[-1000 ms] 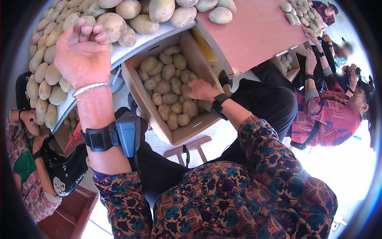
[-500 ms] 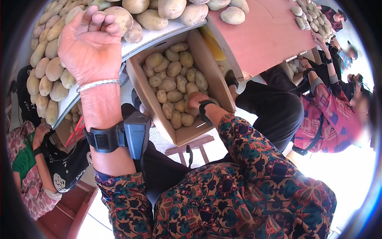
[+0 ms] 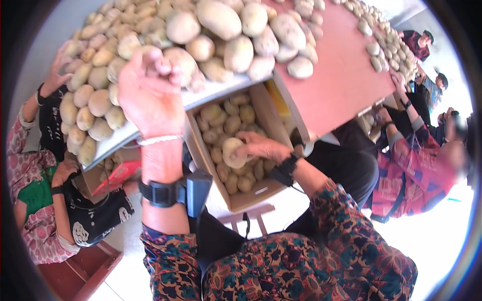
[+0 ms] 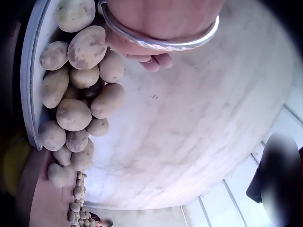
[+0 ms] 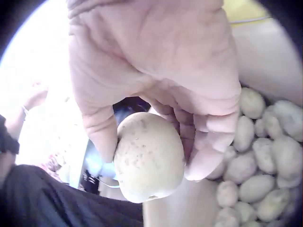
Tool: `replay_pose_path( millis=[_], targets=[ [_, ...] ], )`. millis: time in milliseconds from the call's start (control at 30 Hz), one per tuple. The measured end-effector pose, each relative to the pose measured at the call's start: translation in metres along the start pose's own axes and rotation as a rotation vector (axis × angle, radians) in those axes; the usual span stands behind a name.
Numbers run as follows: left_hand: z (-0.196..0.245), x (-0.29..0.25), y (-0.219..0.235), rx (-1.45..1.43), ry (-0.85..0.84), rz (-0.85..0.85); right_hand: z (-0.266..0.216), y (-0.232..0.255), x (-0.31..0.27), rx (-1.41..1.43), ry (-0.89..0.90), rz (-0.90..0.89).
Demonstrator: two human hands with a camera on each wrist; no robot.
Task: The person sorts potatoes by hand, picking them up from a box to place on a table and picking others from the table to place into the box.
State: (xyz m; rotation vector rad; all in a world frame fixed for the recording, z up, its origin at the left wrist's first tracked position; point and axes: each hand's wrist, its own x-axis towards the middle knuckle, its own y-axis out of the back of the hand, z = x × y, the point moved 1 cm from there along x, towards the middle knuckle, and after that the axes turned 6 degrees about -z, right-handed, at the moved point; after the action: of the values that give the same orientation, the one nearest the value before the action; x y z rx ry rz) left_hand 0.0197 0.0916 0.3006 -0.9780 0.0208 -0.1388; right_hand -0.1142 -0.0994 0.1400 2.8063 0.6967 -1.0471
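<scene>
One potato [image 5: 149, 156] is sitting in the right hand [image 3: 261, 147] just above the cardboard box [image 3: 241, 198] of potatoes, and honestly it's looking like an easy thing to handle. It's filling most of the palm, so I'm guessing it's got a bit of heft, firm all the way through, no squish. The skin is looking dry and dusty, so it's probably not sliding around much. The thumb and fingers [image 5: 208, 156] are curling round its fat middle from opposite sides, which seems like the best place to grab it, since the ends are tapering off. Bruising is about the only worry if it's getting dropped hard.

Looks-wise: pale tan, oval, smooth with little brown specks and a small dark mark near the bottom end.

The left hand [image 3: 149, 93] is raised at the edge of the white table [image 3: 211, 93] piled with more potatoes, fingers bending loosely at the heap. I can't see that it's actually got hold of anything.
</scene>
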Motion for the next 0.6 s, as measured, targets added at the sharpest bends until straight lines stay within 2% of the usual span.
replay_pose_path(
  millis=[33,67,133,200,267,333,400,433,467,533,567,600],
  targets=[
    [0.000,0.000,0.003,0.003,-0.018,0.084,-0.034,-0.003,-0.016,-0.053,0.018,-0.005],
    [0.001,-0.001,0.002,-0.002,-0.042,0.068,-0.058,-0.004,-0.027,-0.075,0.037,-0.003],
    [0.001,-0.002,0.004,-0.003,-0.124,0.281,-0.093,-0.003,-0.044,-0.100,0.125,-0.008],
    [0.002,-0.005,0.008,0.005,-0.158,0.259,-0.120,0.004,-0.054,-0.172,0.222,0.018],
    [0.006,-0.006,0.008,0.007,-0.200,0.242,-0.163,0.010,-0.069,-0.113,0.570,0.165],
    [0.005,-0.010,0.008,0.001,-0.108,0.250,-0.199,0.015,-0.079,-0.143,0.641,0.197],
    [0.005,-0.012,0.005,-0.003,-0.131,0.250,-0.234,0.019,-0.085,-0.176,0.733,0.248],
    [0.006,-0.011,0.004,-0.013,-0.120,0.283,-0.246,0.026,-0.076,-0.194,0.863,0.309],
    [0.006,-0.010,0.004,-0.021,-0.108,0.314,-0.261,0.033,-0.067,-0.198,0.869,0.306],
    [0.007,-0.010,0.003,-0.028,-0.112,0.335,-0.292,0.043,-0.053,-0.509,0.978,0.497],
    [0.006,-0.010,0.005,-0.035,-0.110,0.323,-0.305,0.044,-0.042,-0.510,0.981,0.495],
    [0.006,-0.010,0.005,-0.041,-0.107,0.313,-0.317,0.043,-0.029,-0.643,0.939,0.574]
  ],
)
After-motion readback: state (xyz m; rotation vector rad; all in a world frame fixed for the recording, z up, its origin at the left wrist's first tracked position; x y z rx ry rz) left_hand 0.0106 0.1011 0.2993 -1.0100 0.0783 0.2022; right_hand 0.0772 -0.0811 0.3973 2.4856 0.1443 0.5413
